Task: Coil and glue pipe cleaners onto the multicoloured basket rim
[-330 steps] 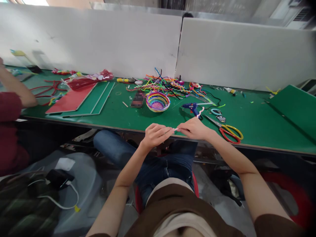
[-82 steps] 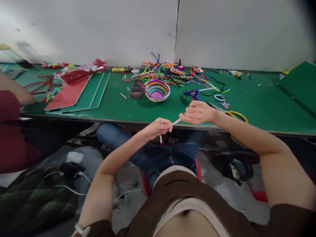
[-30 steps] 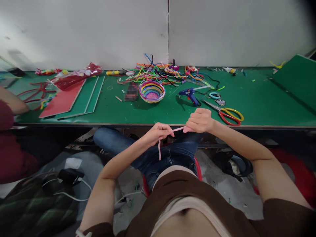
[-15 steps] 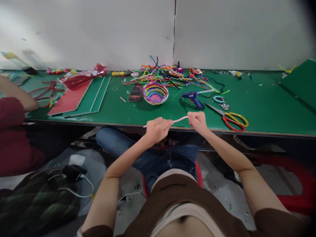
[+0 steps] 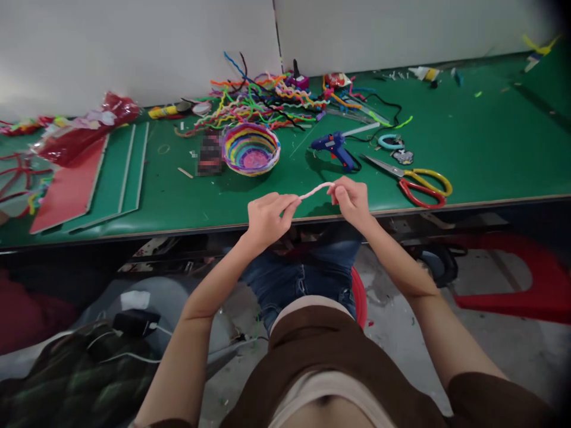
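Green tabletop (image 5: 468, 142) in the head view, running along white upright panels (image 5: 134, 47). Over its near edge, left hand (image 5: 273, 219) and right hand (image 5: 351, 199) just apart, each pinching a pink fuzzy strand (image 5: 316, 190) between thumb and fingers. Strand bridging the gap between both grips, sagging at the left and rising in a gentle curve to the right; any length inside the left hand hidden from sight. On the table beyond the hands, a round bowl (image 5: 250, 139) in rainbow stripes, mouth up, just beside a dark, pixelated object (image 5: 209, 153). Behind the bowl, a tangled heap of colourful wavy strands (image 5: 263, 101). Just beyond the right hand, a blue glue gun (image 5: 336, 148) on its side, with a pale stick at its back end. Further right, scissors (image 5: 403, 173) with one yellow and one red handle, lying with blades parted, near a light-blue ring (image 5: 390, 141) and a small grey charm (image 5: 402, 156). Well to the left, a red board (image 5: 71, 190), partly under a shiny red bag (image 5: 89, 128). Below the table, at far right, a red stool (image 5: 513, 304).
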